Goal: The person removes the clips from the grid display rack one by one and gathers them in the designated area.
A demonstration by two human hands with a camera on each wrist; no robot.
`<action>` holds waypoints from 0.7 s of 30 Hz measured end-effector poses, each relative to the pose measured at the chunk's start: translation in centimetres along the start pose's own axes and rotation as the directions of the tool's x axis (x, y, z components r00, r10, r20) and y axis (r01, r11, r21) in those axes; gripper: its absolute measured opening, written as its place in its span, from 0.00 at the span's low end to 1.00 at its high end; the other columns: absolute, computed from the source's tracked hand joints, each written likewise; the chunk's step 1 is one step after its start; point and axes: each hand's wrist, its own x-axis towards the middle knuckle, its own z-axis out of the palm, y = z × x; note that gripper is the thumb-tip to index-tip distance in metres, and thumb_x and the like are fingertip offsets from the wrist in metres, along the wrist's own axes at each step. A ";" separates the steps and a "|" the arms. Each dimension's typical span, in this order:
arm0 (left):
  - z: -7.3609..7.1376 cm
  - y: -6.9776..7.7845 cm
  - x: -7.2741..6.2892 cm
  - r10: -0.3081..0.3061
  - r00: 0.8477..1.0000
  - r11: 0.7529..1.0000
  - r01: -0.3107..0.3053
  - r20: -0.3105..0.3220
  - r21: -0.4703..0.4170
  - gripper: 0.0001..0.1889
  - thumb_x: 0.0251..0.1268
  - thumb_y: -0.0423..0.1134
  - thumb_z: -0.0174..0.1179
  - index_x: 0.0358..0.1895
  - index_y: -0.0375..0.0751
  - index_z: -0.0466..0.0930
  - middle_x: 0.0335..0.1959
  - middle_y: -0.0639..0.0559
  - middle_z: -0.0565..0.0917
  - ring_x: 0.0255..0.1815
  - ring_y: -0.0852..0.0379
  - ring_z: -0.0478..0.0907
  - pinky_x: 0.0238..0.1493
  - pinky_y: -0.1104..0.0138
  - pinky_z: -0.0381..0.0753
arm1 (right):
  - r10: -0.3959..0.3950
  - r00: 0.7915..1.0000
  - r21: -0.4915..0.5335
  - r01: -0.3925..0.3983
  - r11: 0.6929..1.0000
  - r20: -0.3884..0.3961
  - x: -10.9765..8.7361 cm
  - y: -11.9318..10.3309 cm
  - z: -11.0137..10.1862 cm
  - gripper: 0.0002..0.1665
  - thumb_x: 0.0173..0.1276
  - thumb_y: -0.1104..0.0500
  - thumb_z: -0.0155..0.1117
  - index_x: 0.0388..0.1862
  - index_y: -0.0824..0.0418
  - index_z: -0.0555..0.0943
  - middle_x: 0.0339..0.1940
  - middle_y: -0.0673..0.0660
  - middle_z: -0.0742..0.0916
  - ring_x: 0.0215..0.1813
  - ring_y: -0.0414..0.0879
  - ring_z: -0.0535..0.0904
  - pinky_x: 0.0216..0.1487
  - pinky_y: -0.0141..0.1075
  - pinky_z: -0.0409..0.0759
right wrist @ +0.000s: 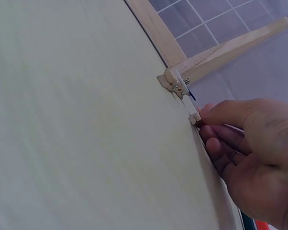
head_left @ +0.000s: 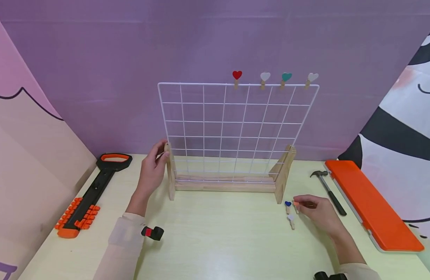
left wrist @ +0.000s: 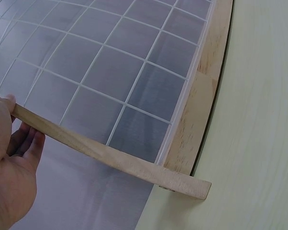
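A white wire grid (head_left: pixel 200 83) stands upright in a wooden stand (head_left: pixel 225 187). My left hand (head_left: pixel 154 166) holds the stand's left upright (left wrist: pixel 110 155) near its top, fingers and thumb on either side. Low over the table, my right hand (head_left: pixel 320 214) pinches a small wooden clothespin with an orange heart (head_left: pixel 296 204); in the right wrist view its wooden end (right wrist: pixel 195 118) pokes out from the fingertips. Just left of it lie a blue-heart clothespin (head_left: pixel 288 204) and a pale-heart clothespin (head_left: pixel 291 221). On the grid's top wire sit a red-heart clothespin (head_left: pixel 237 76) and several others.
At the right lie a claw hammer (head_left: pixel 332 193) and a long orange case (head_left: pixel 374 206). A black-and-orange tool (head_left: pixel 95 190) with orange clips along its sides lies at the left. Behind the grid rises a purple backdrop (head_left: pixel 130 58).
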 end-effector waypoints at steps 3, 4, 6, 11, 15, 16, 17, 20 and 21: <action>-0.1 0.0 0.0 -0.001 1.000 1.000 0.001 0.000 -0.001 0.25 0.82 0.39 0.53 0.78 0.44 0.65 0.74 0.42 0.74 0.75 0.48 0.71 0.76 0.58 0.72 | -0.001 1.000 -0.007 0.001 1.000 0.001 0.1 -0.1 0.1 0.16 0.71 0.61 0.71 0.54 0.65 0.87 0.48 0.63 0.92 0.41 0.27 0.82 0.42 0.21 0.84; -0.1 0.1 0.0 -0.001 1.000 1.000 0.001 0.000 -0.003 0.26 0.82 0.39 0.53 0.78 0.43 0.65 0.74 0.42 0.74 0.75 0.47 0.71 0.76 0.58 0.72 | -0.001 1.000 -0.009 0.001 1.000 0.001 0.1 -0.1 0.1 0.15 0.71 0.61 0.71 0.54 0.65 0.87 0.48 0.62 0.92 0.41 0.27 0.82 0.42 0.21 0.84; -0.2 0.1 -0.1 -0.004 1.000 1.000 0.004 -0.001 -0.005 0.26 0.82 0.39 0.53 0.78 0.43 0.65 0.74 0.42 0.74 0.74 0.47 0.71 0.76 0.58 0.72 | -0.001 1.000 -0.005 0.001 1.000 0.004 0.1 -0.2 0.1 0.15 0.71 0.61 0.71 0.54 0.65 0.87 0.48 0.63 0.92 0.42 0.26 0.82 0.43 0.21 0.84; -0.2 0.3 -0.2 -0.008 1.000 1.000 0.008 -0.009 -0.006 0.25 0.81 0.38 0.53 0.77 0.43 0.66 0.73 0.42 0.75 0.74 0.47 0.72 0.75 0.60 0.73 | 0.013 1.000 -0.010 -0.013 1.000 0.018 0.1 -0.3 0.0 0.17 0.72 0.58 0.71 0.56 0.64 0.87 0.51 0.62 0.91 0.43 0.26 0.82 0.44 0.20 0.84; -0.1 0.2 0.0 0.015 1.000 1.000 -0.015 -0.007 -0.017 0.25 0.81 0.36 0.53 0.77 0.42 0.66 0.72 0.40 0.75 0.73 0.46 0.73 0.75 0.62 0.73 | 0.055 0.998 -0.005 -0.055 0.998 0.030 -0.1 -0.3 -0.5 0.21 0.75 0.54 0.68 0.61 0.62 0.84 0.56 0.62 0.90 0.45 0.23 0.81 0.46 0.20 0.84; 0.0 0.1 0.0 0.020 1.000 1.000 -0.020 -0.005 -0.020 0.25 0.81 0.36 0.53 0.77 0.41 0.66 0.72 0.39 0.75 0.73 0.46 0.73 0.75 0.63 0.73 | 0.063 0.997 0.007 -0.063 0.998 0.033 -0.2 -0.2 -0.7 0.22 0.76 0.54 0.66 0.63 0.62 0.83 0.57 0.63 0.89 0.46 0.23 0.81 0.46 0.20 0.84; 0.0 0.1 0.1 0.025 1.000 0.999 -0.025 -0.004 -0.022 0.25 0.81 0.36 0.53 0.76 0.41 0.66 0.71 0.39 0.76 0.73 0.47 0.73 0.74 0.63 0.73 | 0.068 0.997 0.018 -0.069 0.997 0.031 -0.2 -0.2 -0.9 0.22 0.77 0.54 0.65 0.64 0.63 0.82 0.58 0.63 0.89 0.46 0.24 0.82 0.46 0.20 0.84; 0.0 0.0 0.1 0.025 1.000 0.999 -0.025 -0.003 -0.026 0.25 0.81 0.35 0.53 0.76 0.41 0.66 0.71 0.38 0.76 0.72 0.47 0.73 0.74 0.63 0.74 | 0.067 0.998 0.051 -0.067 0.996 0.007 -0.4 -0.4 -1.8 0.23 0.79 0.53 0.62 0.66 0.64 0.80 0.58 0.58 0.89 0.47 0.24 0.83 0.47 0.19 0.84; 0.0 0.0 0.1 0.024 1.000 0.999 -0.024 -0.004 -0.026 0.25 0.81 0.35 0.53 0.76 0.41 0.66 0.71 0.37 0.75 0.72 0.47 0.73 0.74 0.62 0.74 | 0.060 0.998 0.061 -0.060 0.996 -0.006 -0.5 -0.7 -2.1 0.24 0.80 0.52 0.61 0.66 0.64 0.80 0.57 0.55 0.90 0.48 0.26 0.83 0.47 0.18 0.83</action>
